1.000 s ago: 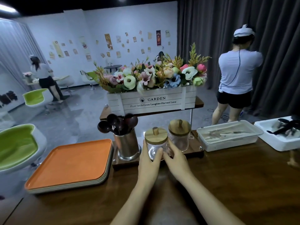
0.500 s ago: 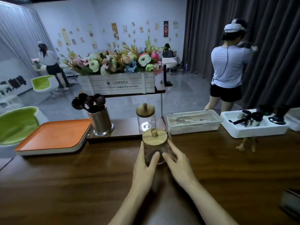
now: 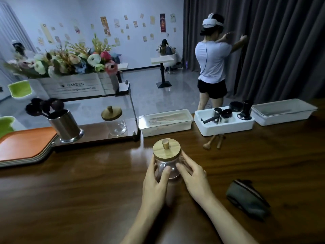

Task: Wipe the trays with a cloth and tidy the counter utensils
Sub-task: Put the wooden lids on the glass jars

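Left hand (image 3: 153, 182) curls round the left side of the glass jar (image 3: 168, 162), thumb lying across the front of the glass; right hand (image 3: 195, 178) cups the right side, fingers wrapped just under the wooden lid (image 3: 166, 150); so neither hand is spread wide, both are holding the same jar. Jar is upright near the middle of the dark wood table (image 3: 88, 199), lid on, knob up; honestly can't tell if its base touches the table or sits just off it. Grey folded cloth (image 3: 248, 198) lies on the table right of the right hand, apart from it; orange trays (image 3: 24, 145) are stacked at the far left. Behind the jar is a low stand (image 3: 98, 136) with a second lidded jar (image 3: 114, 120) and a metal utensil holder (image 3: 66, 126) full of dark spoons (image 3: 44, 106); right of that, white bins run along the back edge, the middle bin (image 3: 224, 125) holding metal coffee bits; small wooden tools (image 3: 213, 141) lie just in front of it. Flower box (image 3: 79, 86) marked GARDEN sits on the shelf above; a person (image 3: 212, 64) in a white shirt stands at the dark curtain (image 3: 281, 50).
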{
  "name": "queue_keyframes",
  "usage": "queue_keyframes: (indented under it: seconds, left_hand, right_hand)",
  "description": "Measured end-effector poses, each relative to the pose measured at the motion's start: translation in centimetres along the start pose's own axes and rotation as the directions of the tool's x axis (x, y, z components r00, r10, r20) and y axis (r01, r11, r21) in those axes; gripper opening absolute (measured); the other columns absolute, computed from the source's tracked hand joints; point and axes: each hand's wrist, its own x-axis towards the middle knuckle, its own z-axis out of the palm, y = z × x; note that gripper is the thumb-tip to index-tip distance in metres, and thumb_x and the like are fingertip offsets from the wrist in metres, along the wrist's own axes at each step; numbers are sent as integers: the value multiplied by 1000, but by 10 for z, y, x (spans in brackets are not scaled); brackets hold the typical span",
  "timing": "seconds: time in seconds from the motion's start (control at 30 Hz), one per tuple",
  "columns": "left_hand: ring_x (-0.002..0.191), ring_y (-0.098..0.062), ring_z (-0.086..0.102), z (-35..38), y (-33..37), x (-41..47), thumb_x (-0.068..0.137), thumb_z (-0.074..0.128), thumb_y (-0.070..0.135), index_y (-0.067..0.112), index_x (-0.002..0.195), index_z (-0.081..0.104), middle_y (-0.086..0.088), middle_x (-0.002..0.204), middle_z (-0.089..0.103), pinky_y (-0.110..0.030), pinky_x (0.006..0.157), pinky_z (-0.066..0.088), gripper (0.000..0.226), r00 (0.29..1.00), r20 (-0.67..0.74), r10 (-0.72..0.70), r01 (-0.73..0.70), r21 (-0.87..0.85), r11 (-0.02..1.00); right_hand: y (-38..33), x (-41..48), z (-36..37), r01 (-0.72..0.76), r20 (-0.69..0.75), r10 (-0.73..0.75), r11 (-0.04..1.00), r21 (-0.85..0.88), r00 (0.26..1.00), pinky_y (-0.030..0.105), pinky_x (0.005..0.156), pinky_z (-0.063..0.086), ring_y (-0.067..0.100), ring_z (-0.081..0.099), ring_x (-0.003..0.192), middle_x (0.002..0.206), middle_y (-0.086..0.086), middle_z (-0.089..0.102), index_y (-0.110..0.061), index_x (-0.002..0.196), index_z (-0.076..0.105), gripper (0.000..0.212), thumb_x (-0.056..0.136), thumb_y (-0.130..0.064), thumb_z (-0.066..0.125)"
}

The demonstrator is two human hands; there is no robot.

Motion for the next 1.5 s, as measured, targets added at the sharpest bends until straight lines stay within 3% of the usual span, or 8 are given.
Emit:
queue_keyframes:
  seconds: [0.33, 0.5, 0.7, 0.9, 1.03, 1.2, 1.3, 1.5]
  left_hand:
    - [128, 8, 54, 34, -6, 22, 77, 64, 65, 38, 146, 48, 28, 132, 62, -38, 113, 45, 76, 998, 47, -29, 30, -25, 999]
    - [128, 5, 54, 40, -16, 30, 84, 67, 57, 36, 145, 49, 21, 135, 62, -35, 111, 45, 68, 1000, 16, -23, 23, 5, 1000]
    - [112, 20, 53, 56, -6, 34, 90, 76, 20, 27, 143, 46, 11, 133, 56, 3, 81, 41, 61, 995, -80, 62, -55, 88, 995]
    - [126, -2, 57, 62, -12, 53, 66, 88, 60, 47, 154, 30, 20, 142, 56, -34, 108, 46, 107, 994, -108, 13, -1, 105, 994]
    - [126, -3, 60, 71, -21, 71, 46, 89, 74, 51, 157, 21, 22, 134, 64, -41, 114, 43, 132, 996, -68, -63, 65, 22, 998]
    - [120, -14, 66, 75, -24, 73, 54, 91, 59, 35, 146, 50, 3, 130, 69, -35, 103, 53, 103, 996, -78, -32, 32, -13, 999]
    - [115, -16, 68, 74, -24, 73, 63, 87, 44, 38, 133, 59, 3, 125, 71, -43, 101, 54, 75, 997, -75, -11, 12, 5, 1000]
    - [116, -15, 67, 73, -23, 73, 65, 89, 54, 46, 133, 57, 7, 126, 70, -52, 101, 53, 76, 994, -107, 16, -9, 60, 998]
  right_hand:
    - [10, 19, -27, -62, -100, 55, 995, -72, 994, 25, 103, 48, -13, 59, 111, 96, -43, 64, -33, 141, 54, 49, 94, -27, 67]
    - [17, 28, -25, -50, -88, 46, 998, -43, 995, 23, 102, 48, -11, 58, 115, 106, -39, 64, -31, 143, 51, 51, 95, -23, 65]
    - [15, 43, -40, -37, 41, 36, 999, 19, 998, 22, 107, 44, -9, 54, 122, 120, -30, 63, -29, 145, 49, 52, 96, -17, 63]
    - [3, 69, -71, -40, 51, 42, 998, -46, 998, 7, 96, 42, -11, 55, 112, 136, -6, 59, -42, 143, 50, 51, 94, -38, 65]
    - [-13, 88, -73, 66, 133, -46, 987, -144, 990, 28, 116, 35, 1, 46, 134, 147, -11, 51, -42, 140, 54, 52, 90, -46, 67]
    - [-32, 96, -60, 140, 203, -85, 952, -274, 975, -10, 91, 14, 2, 44, 135, 150, -11, 48, -42, 132, 61, 40, 92, -41, 66]
    - [-32, 96, -53, 175, 181, -128, 945, -277, 975, -11, 86, 12, 2, 41, 137, 147, -10, 51, -42, 127, 66, 38, 89, -34, 70]
    - [-35, 101, -43, 162, 104, -141, 958, -237, 985, -9, 82, 22, -6, 49, 113, 129, -15, 56, -26, 119, 73, 33, 85, -26, 76]
